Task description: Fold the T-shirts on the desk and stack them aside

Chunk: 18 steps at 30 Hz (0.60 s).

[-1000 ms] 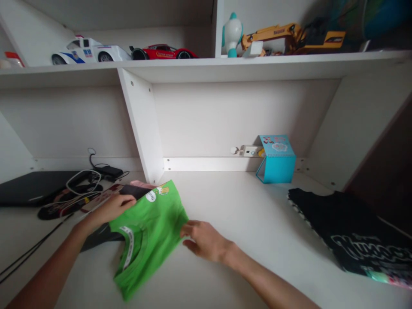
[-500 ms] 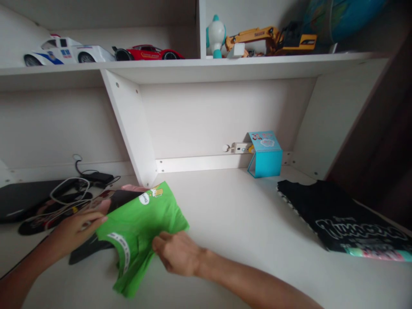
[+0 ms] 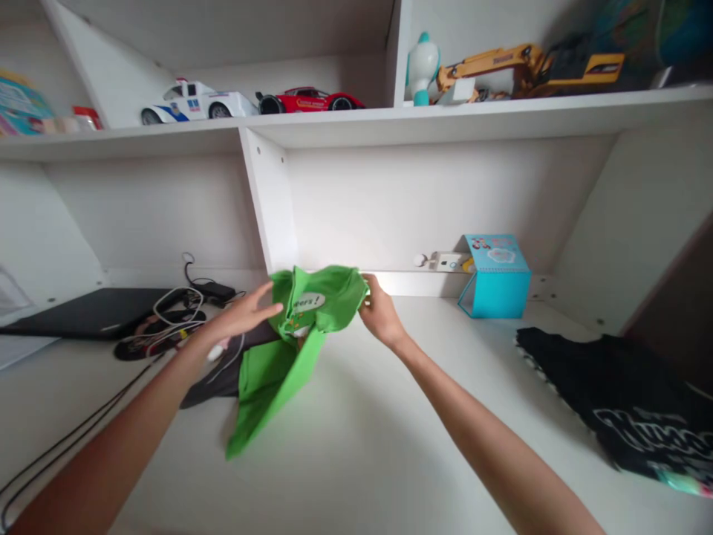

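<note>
Room: a home, by the look of what I have around me; a built-in desk with a white worktop (image 3: 362, 461) under a shelf (image 3: 445, 123).
Toys: on that shelf I see a white car (image 3: 194, 104), a red car (image 3: 313, 100), a yellow excavator (image 3: 529, 68) and a small white-and-teal figure (image 3: 422, 65).
Laptop: black, closed, to my left, with a charger (image 3: 216, 290) and loose cables beside it.
Calendar (image 3: 500, 282): blue, a desk one, standing before the sockets (image 3: 445, 261).
Clothes: a green shirt (image 3: 334, 293) in my right fingers (image 3: 373, 288) and a black shirt (image 3: 607, 390) lying on my right, household things rather than workshop gear.
</note>
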### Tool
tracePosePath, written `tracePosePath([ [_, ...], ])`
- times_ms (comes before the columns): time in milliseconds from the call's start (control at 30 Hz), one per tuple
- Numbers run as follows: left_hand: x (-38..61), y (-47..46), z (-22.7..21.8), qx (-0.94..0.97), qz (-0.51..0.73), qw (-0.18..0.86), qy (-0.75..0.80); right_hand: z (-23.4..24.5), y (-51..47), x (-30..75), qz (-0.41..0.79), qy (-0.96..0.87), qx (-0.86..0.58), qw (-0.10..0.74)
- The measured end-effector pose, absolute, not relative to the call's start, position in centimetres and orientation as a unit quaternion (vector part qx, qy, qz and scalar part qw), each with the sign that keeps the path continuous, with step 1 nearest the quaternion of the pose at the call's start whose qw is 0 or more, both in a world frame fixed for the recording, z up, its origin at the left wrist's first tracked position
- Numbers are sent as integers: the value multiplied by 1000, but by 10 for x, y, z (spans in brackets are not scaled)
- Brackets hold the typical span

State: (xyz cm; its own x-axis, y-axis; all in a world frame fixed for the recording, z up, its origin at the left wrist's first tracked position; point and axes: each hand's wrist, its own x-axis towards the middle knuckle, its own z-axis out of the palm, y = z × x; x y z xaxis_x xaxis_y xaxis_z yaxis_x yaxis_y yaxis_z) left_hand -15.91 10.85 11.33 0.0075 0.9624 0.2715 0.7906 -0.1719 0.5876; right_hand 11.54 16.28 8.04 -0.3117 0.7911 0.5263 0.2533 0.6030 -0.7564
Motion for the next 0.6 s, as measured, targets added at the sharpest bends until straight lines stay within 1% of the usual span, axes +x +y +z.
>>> tracePosePath([
  [100, -156, 90, 79, 772, 152, 160, 596, 49, 143, 119, 208, -814, -345, 419],
  [167, -159, 75, 54, 796, 91, 164, 576, 29, 121, 116, 170, -869, -297, 358],
  [267, -165, 64, 21, 807, 88, 116, 572, 3, 88, 92, 119, -940, -186, 261],
  [367, -165, 65, 4, 800, 113, 36, 588, -14, 69, 54, 82, -962, -146, 215],
  [433, -162, 68, 5, 790, 91, -4, 606, -14, 67, 36, 73, -962, -156, 212],
  [500, -161, 70, 17, 783, 69, -22, 618, 1, 75, 38, 79, -953, -172, 237],
  [567, -161, 71, 41, 773, 92, -13, 628, 31, 90, 64, 98, -929, -198, 297],
  [600, -162, 72, 57, 761, 131, 10, 635, 49, 100, 86, 111, -909, -216, 339],
])
